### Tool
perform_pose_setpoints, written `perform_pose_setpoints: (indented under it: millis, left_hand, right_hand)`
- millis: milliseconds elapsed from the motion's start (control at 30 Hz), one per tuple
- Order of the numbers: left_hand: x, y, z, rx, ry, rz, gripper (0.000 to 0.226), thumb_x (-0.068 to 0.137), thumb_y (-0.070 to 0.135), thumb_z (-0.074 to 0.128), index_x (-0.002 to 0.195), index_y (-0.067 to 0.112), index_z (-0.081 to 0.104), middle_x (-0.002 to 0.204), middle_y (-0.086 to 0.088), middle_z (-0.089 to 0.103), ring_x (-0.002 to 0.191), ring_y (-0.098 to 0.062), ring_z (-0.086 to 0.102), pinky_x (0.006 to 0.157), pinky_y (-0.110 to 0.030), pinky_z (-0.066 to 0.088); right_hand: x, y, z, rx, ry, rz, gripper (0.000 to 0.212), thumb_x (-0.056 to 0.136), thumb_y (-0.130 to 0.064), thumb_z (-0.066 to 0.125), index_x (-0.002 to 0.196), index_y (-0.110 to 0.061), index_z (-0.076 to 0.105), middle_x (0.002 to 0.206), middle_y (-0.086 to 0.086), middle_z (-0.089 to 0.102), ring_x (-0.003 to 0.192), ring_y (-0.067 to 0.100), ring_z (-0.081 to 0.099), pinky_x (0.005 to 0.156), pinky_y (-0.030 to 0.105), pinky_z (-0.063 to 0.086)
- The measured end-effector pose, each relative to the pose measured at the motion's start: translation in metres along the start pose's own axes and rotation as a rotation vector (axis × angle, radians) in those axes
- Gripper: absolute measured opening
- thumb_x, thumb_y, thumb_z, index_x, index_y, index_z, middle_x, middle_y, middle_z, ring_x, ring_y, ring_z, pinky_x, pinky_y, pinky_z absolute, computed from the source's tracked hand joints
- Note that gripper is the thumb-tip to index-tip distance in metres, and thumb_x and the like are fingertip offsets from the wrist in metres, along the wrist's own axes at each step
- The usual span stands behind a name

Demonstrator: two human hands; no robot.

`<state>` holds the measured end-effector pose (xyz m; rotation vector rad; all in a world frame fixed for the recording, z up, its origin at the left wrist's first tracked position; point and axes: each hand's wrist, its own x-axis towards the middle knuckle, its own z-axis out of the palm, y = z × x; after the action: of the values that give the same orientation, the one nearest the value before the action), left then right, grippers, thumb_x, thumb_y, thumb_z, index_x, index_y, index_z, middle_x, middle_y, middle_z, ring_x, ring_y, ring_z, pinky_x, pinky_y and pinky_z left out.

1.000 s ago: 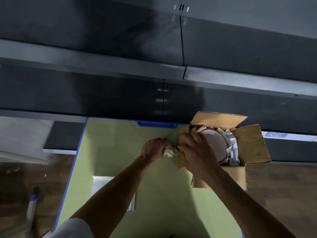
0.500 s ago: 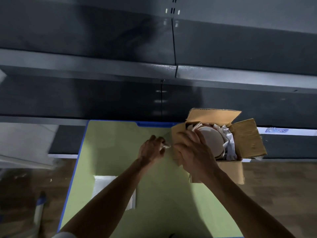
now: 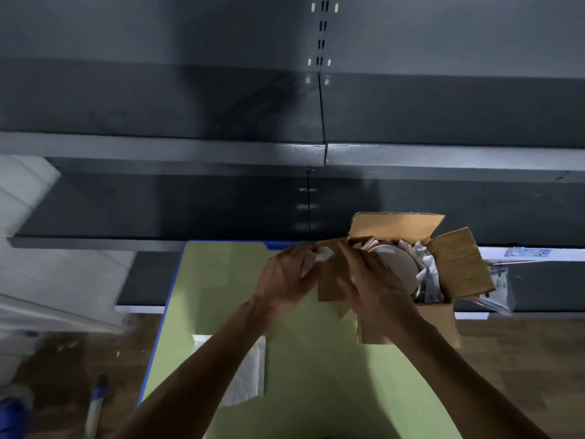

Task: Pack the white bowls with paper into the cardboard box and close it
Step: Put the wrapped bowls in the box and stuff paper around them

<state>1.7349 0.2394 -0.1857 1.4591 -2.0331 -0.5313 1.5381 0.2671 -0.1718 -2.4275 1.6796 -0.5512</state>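
Note:
An open cardboard box [image 3: 438, 324] stands at the far right of the green table [image 3: 300, 359], its flaps [image 3: 462, 264] spread. White bowls [image 3: 400, 264] stand on edge inside it, with crumpled paper [image 3: 427, 274] packed at their right. My left hand [image 3: 285, 277] holds a small wad of white paper [image 3: 316, 258] just left of the box. My right hand [image 3: 370, 283] lies over the box's left side, its fingers straight against the left flap and the bowl rim. Whether the fingertips reach inside is hidden.
A sheet of white paper [image 3: 250, 372] lies on the table near my left forearm. Dark metal shelves [image 3: 221, 150] rise right behind the table. Printed papers [image 3: 500, 280] sit on a low shelf right of the box. Brown floor shows on both sides.
My left hand has come back toward the box with the paper wad. The right hand has stayed at the box's left side. The camera has tilted slightly.

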Motion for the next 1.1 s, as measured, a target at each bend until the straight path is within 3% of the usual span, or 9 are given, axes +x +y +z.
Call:
perform_pose_setpoints:
  millis: [100, 267, 400, 500, 633, 733, 833, 1000, 1100]
  left_hand:
    - [0.012, 0.026, 0.004, -0.076, -0.058, 0.002, 0.033, 0.090, 0.048, 0.057, 0.110, 0.021, 0.053, 0.089, 0.004, 0.068, 0.074, -0.013, 0.065, 0.060, -0.031, 0.051]
    - [0.037, 0.056, 0.018, -0.200, -0.070, -0.071, 0.042, 0.086, 0.056, 0.062, 0.103, 0.019, 0.052, 0.084, 0.004, 0.067, 0.075, -0.016, 0.066, 0.064, -0.035, 0.052]
    - [0.049, 0.069, 0.024, -0.254, -0.085, -0.066, 0.038, 0.089, 0.050, 0.062, 0.107, 0.017, 0.052, 0.085, 0.012, 0.064, 0.073, -0.006, 0.063, 0.058, -0.013, 0.043]
    - [0.049, 0.071, 0.029, -0.283, -0.106, -0.078, 0.036, 0.091, 0.048, 0.059, 0.108, 0.016, 0.052, 0.089, 0.010, 0.068, 0.074, -0.003, 0.063, 0.058, -0.009, 0.041]
    - [0.044, 0.056, 0.044, -0.017, -0.040, -0.006, 0.025, 0.096, 0.039, 0.049, 0.091, 0.020, 0.064, 0.090, 0.004, 0.065, 0.082, -0.013, 0.059, 0.069, -0.034, 0.051]
    - [0.039, 0.059, 0.050, 0.214, -0.101, -0.024, 0.024, 0.098, 0.035, 0.048, 0.112, 0.023, 0.064, 0.107, -0.003, 0.059, 0.097, -0.021, 0.054, 0.077, -0.033, 0.050]
    - [0.031, 0.069, 0.063, 0.306, -0.188, -0.061, 0.044, 0.094, 0.043, 0.049, 0.136, 0.029, 0.042, 0.127, -0.002, 0.049, 0.113, -0.026, 0.048, 0.085, -0.038, 0.050]
    - [0.024, 0.068, 0.072, 0.335, -0.182, -0.082, 0.050, 0.093, 0.044, 0.035, 0.139, 0.025, 0.039, 0.131, -0.003, 0.043, 0.114, -0.023, 0.044, 0.083, -0.033, 0.049]
    - [0.020, 0.069, 0.072, 0.313, -0.162, -0.083, 0.043, 0.096, 0.036, 0.044, 0.137, 0.023, 0.042, 0.129, -0.004, 0.041, 0.110, -0.022, 0.046, 0.078, -0.030, 0.049]
  right_hand:
    - [0.000, 0.001, -0.008, 0.090, 0.042, -0.003, 0.055, 0.095, -0.048, 0.047, 0.142, -0.020, 0.040, 0.115, 0.002, 0.064, 0.099, 0.017, 0.061, 0.084, 0.033, 0.054]
    - [0.007, 0.031, -0.023, -0.022, 0.157, 0.023, 0.034, 0.088, -0.044, 0.058, 0.108, -0.016, 0.058, 0.105, 0.000, 0.062, 0.097, 0.017, 0.057, 0.089, 0.030, 0.046]
    - [0.013, 0.049, -0.034, -0.078, 0.141, 0.036, 0.024, 0.088, -0.038, 0.060, 0.111, -0.030, 0.060, 0.096, -0.014, 0.064, 0.086, 0.008, 0.060, 0.075, 0.014, 0.042]
    - [0.019, 0.058, -0.040, -0.050, 0.086, 0.012, 0.018, 0.090, -0.035, 0.059, 0.107, -0.037, 0.057, 0.092, -0.014, 0.064, 0.086, 0.008, 0.060, 0.066, 0.027, 0.052]
    - [0.028, 0.078, -0.046, -0.064, 0.041, 0.040, 0.026, 0.085, -0.026, 0.068, 0.106, -0.035, 0.055, 0.102, -0.012, 0.061, 0.097, 0.013, 0.058, 0.068, 0.031, 0.054]
    - [0.033, 0.083, -0.047, -0.079, 0.033, 0.026, 0.033, 0.080, -0.021, 0.072, 0.107, -0.032, 0.058, 0.111, -0.012, 0.059, 0.105, 0.015, 0.055, 0.072, 0.031, 0.054]
    - [0.036, 0.084, -0.044, -0.125, 0.010, -0.035, 0.030, 0.080, -0.022, 0.071, 0.107, -0.029, 0.059, 0.107, -0.007, 0.059, 0.105, 0.019, 0.056, 0.068, 0.033, 0.056]
    - [0.044, 0.076, -0.042, -0.179, -0.026, -0.091, 0.039, 0.075, -0.015, 0.075, 0.108, -0.029, 0.059, 0.112, -0.005, 0.053, 0.106, 0.018, 0.053, 0.059, 0.032, 0.056]
    - [0.050, 0.068, -0.035, -0.184, -0.096, -0.164, 0.046, 0.066, -0.006, 0.073, 0.106, -0.025, 0.060, 0.114, -0.003, 0.049, 0.108, 0.016, 0.047, 0.056, 0.027, 0.048]
